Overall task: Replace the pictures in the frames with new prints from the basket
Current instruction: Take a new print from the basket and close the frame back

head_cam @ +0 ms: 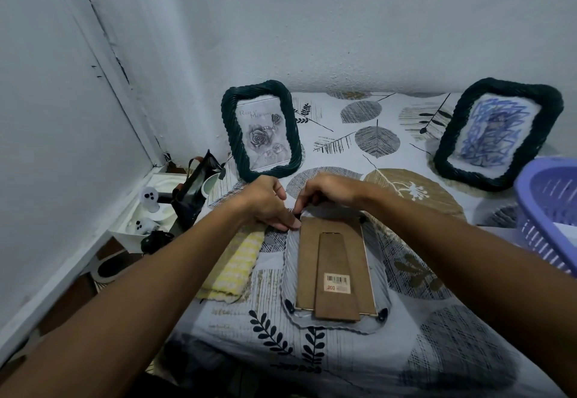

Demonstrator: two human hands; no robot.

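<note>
I'm working the far-left clip on the face-down frame point(335, 268) lying mid-table; left hand point(268, 204) fingers pressing flat, right hand point(324, 193) pinching the clip. Next I'm freeing the remaining clips, lifting the backing.

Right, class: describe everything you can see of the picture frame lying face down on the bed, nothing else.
The face-down frame lies flat on the patterned bedsheet, its back facing up. The brown backing board looks like fibreboard and carries a folded-flat stand with a barcode sticker. A pale wavy rim shows round the board, with small black clips near its corners. The left hand touches the far-left corner; the right hand is at the far edge.
</note>
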